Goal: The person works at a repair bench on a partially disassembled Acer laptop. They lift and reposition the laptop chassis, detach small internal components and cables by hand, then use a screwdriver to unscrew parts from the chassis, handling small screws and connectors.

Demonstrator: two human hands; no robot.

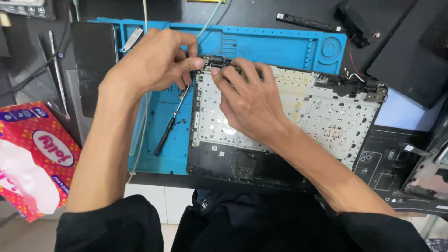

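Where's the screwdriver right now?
In the head view, the screwdriver lies slanted on the blue mat, just left of the laptop shell, below the left hand.

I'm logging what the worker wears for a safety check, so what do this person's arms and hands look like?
Both hands, the left hand and the right hand, are bare: no gloves, rings or watch show. The forearms are uncovered, with black sleeves pushed up near the elbows. No wrist strap or cable is attached to either arm.
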